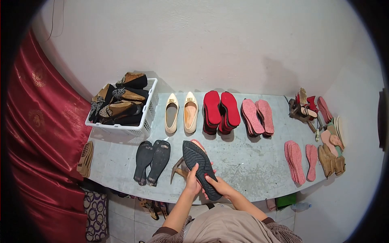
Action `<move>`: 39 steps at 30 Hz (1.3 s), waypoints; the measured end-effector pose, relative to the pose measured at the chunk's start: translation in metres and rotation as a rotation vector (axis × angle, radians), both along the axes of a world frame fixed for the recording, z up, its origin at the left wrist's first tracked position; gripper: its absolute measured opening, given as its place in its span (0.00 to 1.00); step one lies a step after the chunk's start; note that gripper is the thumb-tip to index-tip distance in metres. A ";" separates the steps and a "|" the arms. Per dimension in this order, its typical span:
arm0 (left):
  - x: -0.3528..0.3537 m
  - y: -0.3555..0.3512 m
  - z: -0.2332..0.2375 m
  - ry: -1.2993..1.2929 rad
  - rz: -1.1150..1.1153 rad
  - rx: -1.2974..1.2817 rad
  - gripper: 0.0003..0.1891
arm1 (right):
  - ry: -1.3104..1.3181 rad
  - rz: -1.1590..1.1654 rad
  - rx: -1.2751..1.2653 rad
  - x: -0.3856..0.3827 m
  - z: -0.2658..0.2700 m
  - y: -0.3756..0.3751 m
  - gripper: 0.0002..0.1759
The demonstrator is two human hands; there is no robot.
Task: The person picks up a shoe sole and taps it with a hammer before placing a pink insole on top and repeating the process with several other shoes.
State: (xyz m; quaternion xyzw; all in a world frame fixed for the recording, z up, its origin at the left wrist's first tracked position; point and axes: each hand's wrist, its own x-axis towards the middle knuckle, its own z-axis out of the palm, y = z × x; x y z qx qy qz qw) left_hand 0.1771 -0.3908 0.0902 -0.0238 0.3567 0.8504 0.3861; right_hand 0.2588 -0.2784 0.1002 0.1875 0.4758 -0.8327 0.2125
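Between my two hands is a black ribbed shoe sole (195, 156), its tread facing up and a small red mark near its middle. The edge of a pink insole (199, 144) shows behind its toe end. My left hand (193, 181) grips the sole's left edge with the thumb on the tread. From the other side, my right hand (219, 187) is closed on the heel half, thumb beside the red mark. A hammer (176, 169) lies by my left hand, its handle partly hidden. Further left rest two worn dark soles (152, 161).
At the back left stands a white basket (146, 123) full of black shoe parts. Cream shoes (172, 115), red insole stacks (212, 107) and pink insoles (252, 115) line the back. More pink insoles (294, 162) and tools (304, 113) lie right. A red curtain (44, 141) hangs left.
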 end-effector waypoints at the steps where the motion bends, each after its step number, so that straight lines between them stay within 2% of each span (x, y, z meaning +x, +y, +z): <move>1: -0.002 0.001 -0.001 -0.002 -0.011 0.030 0.28 | 0.002 -0.003 -0.015 -0.001 -0.001 0.001 0.25; 6: 0.003 0.003 0.005 -0.013 0.012 0.004 0.25 | -0.027 -0.022 -0.034 0.000 -0.001 0.000 0.26; 8: -0.001 0.005 -0.009 -0.040 0.197 -0.127 0.20 | -0.007 -0.029 0.038 -0.003 -0.005 0.001 0.25; 14: -0.003 0.006 -0.008 -0.004 0.328 -0.144 0.13 | -0.010 -0.009 0.034 -0.004 -0.004 -0.003 0.24; 21: -0.005 0.004 -0.008 0.011 0.323 -0.131 0.13 | -0.017 0.006 0.033 -0.006 -0.008 -0.003 0.24; 27: 0.000 0.003 -0.016 0.040 0.331 -0.216 0.15 | -0.035 0.011 0.065 -0.004 -0.015 -0.006 0.19; 29: 0.001 0.006 -0.017 0.164 0.408 -0.253 0.18 | -0.038 -0.032 0.104 -0.005 -0.015 -0.007 0.17; 33: 0.000 0.007 -0.008 0.250 0.508 -0.269 0.22 | -0.012 -0.078 0.121 -0.008 -0.023 -0.008 0.18; 35: -0.004 0.004 -0.008 0.323 0.688 -0.346 0.26 | 0.246 -0.098 0.420 -0.009 -0.038 -0.007 0.20; 36: -0.007 0.001 -0.004 0.353 0.743 -0.397 0.27 | 0.246 -0.097 0.420 -0.008 -0.030 -0.007 0.20; 38: -0.016 -0.009 -0.009 0.343 0.848 -0.529 0.29 | 0.073 -0.022 0.228 -0.006 -0.015 -0.005 0.22; 39: -0.021 -0.012 -0.010 0.329 0.923 -0.482 0.28 | 0.067 -0.018 0.228 -0.007 -0.013 -0.003 0.22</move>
